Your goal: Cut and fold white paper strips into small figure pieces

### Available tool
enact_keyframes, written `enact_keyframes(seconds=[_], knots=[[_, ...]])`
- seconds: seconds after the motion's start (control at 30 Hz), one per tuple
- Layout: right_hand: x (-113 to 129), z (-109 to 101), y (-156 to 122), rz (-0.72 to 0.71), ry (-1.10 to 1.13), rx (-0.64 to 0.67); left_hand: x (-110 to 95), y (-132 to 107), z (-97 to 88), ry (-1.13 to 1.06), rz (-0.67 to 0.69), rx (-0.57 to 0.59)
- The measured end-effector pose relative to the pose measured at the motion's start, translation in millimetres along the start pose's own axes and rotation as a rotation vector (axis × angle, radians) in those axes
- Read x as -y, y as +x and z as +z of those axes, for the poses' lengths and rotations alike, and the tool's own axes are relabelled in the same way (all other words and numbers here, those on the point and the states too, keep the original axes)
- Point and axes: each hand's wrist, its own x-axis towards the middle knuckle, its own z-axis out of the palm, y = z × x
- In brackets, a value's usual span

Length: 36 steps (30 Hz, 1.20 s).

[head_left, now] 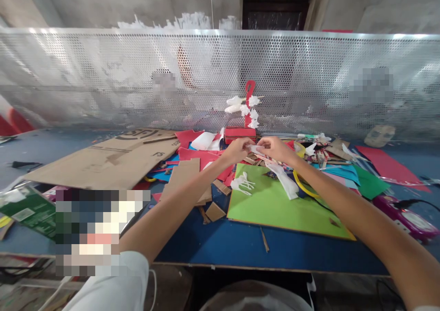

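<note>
Both my hands meet over the far part of the table, in the middle of the head view. My left hand [239, 149] is closed with its fingertips on a small piece of thin white paper [255, 149]. From the other side, my right hand [277, 149] pinches the same paper; my fingers hide part of it. Just below, a longer white strip [286, 182] lies over a lime green sheet [275, 205], beside a white cut-out with thin prongs [242, 183]. Behind my hands stands a red upright [250, 91] bearing white flower shapes [253, 101], on a red box [239, 133].
A large cardboard sheet [103, 162] covers the left, with smaller cardboard pieces [180, 178] nearer. Yellow-handled scissors [302, 185] lie near my right forearm. Purple device [407, 217] with a cable sits far right, near green paper [371, 181]. A perforated metal panel [120, 82] closes the back.
</note>
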Motion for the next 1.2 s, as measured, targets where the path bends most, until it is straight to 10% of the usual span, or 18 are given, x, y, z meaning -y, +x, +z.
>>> enact_keyframes(seconds=[0.63, 1.2], knots=[[-15.3, 1.8, 2.7, -0.011, -0.138, 0.016, -1.2, -4.3, 1.0, 0.196, -0.058, 0.034], [4.1, 10.2, -3.2, -0.247, -0.306, 0.028, 7.9, 1.6, 4.6, -0.26, -0.165, 0.117]])
